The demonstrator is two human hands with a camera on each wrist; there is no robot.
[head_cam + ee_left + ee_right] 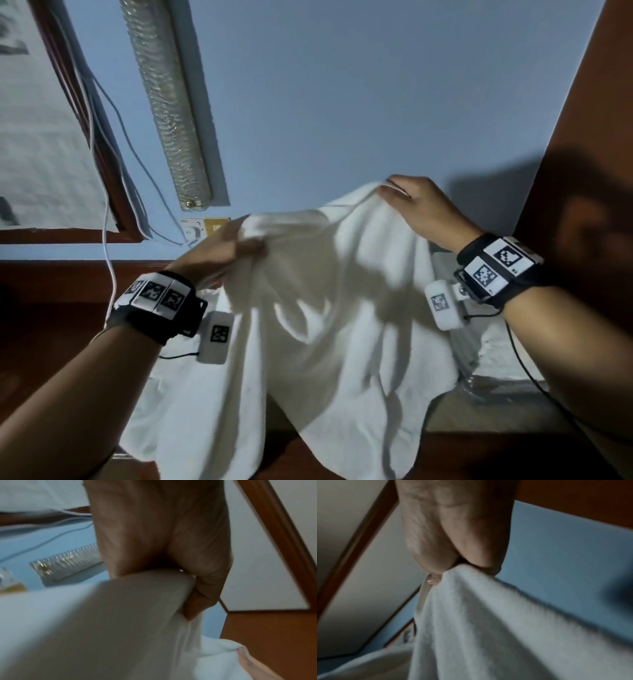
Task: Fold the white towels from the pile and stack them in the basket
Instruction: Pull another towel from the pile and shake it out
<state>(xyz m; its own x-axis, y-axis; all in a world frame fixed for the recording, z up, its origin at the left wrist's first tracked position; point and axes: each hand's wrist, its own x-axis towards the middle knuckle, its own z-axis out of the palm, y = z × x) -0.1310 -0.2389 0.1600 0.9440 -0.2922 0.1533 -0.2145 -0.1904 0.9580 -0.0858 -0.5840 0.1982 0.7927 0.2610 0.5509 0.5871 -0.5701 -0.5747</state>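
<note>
Where the head view takes in the whole scene, one white towel (329, 308) is seen lifted before a blue wall (342, 102), its top edge gathered in the left hand (219, 253) and pinched at a corner by the right hand (421, 209), the rest draped downward. Curled fingers (202, 595) closed on cloth are confirmed only by the left wrist view; fingertips pressed together on a towel fold, by the right wrist view.
</note>
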